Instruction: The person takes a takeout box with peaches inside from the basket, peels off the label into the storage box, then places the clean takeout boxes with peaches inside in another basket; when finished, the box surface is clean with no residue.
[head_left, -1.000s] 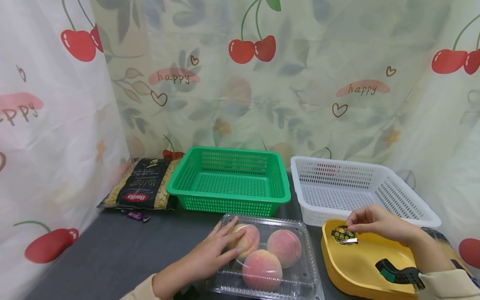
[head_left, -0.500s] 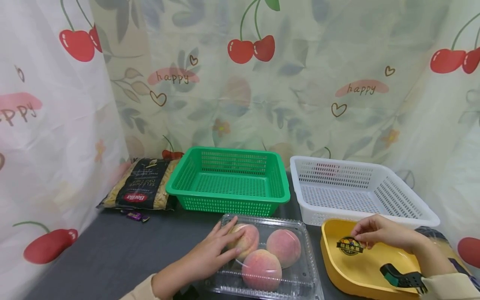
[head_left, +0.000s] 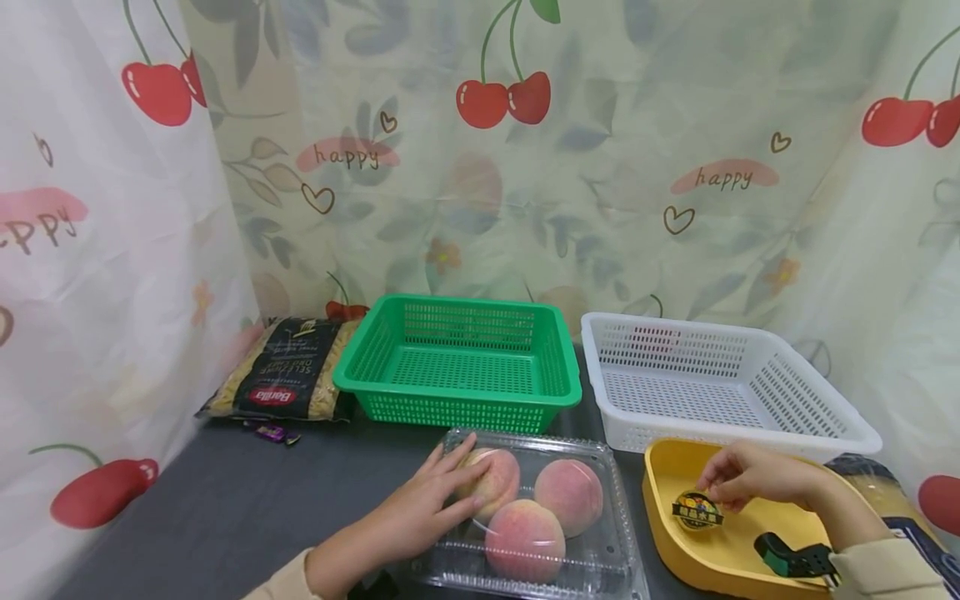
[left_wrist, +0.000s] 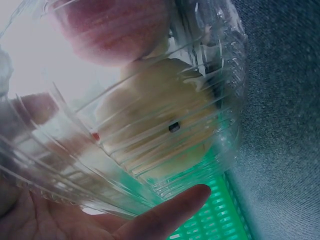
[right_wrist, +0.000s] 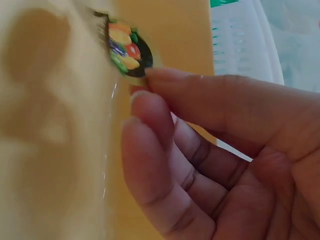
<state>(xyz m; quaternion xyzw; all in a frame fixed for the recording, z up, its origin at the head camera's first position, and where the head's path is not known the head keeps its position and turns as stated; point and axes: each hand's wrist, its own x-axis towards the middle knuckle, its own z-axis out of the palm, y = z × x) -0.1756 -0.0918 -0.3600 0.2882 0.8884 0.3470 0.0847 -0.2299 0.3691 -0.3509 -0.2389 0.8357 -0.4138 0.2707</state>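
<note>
My left hand [head_left: 427, 500] lies with extended fingers on the lid of a clear plastic clamshell box [head_left: 615, 542]. Three pink-yellow peaches [head_left: 567, 497] sit inside it; one of them is partly covered by the fingers. Through the box's ribbed wall, the left wrist view shows a pale peach [left_wrist: 160, 120], with the thumb [left_wrist: 165, 212] along the box's edge. Between thumb and fingers, my right hand [head_left: 761, 477] pinches the edge of a round sticker [head_left: 696, 511] with a black-and-gold band and printed fruit. Hand and sticker are over a yellow tray [head_left: 654, 525].
Behind the box stands a green basket [head_left: 457, 402], with a white basket [head_left: 622, 425] to its right. A pasta bag [head_left: 281, 367] and a small purple wrapper [head_left: 272, 432] lie at the left. Another bag [head_left: 873, 483] is partly hidden beside the tray.
The right hand has moved the sticker nearer to me over the yellow tray, and its printed face has turned toward the head camera. The left hand stays on the box.
</note>
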